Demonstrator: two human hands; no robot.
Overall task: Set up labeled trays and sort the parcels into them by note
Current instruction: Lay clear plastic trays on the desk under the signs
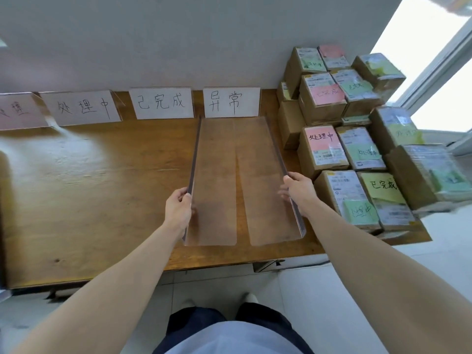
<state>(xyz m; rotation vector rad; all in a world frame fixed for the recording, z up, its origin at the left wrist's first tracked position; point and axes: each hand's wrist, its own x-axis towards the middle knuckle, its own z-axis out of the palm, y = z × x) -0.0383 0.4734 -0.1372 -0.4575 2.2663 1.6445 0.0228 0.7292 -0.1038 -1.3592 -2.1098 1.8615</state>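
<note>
A clear plastic tray (217,175) with raised side walls lies on the wooden table (102,187), its far end under the label card reading 异常 (231,102). My left hand (178,206) grips the tray's left wall near its front. My right hand (297,192) grips the right wall. Three more label cards stand along the wall: 已完成 (161,102), 处理中 (81,107) and a pink one (18,111) cut off at the left edge. Several cardboard parcels (357,139) with pink, green and yellow notes are stacked at the table's right end.
A white wall rises directly behind the label cards. A window (434,72) is at the far right beyond the parcels. The table's front edge (178,265) runs just in front of my legs, over a pale tiled floor.
</note>
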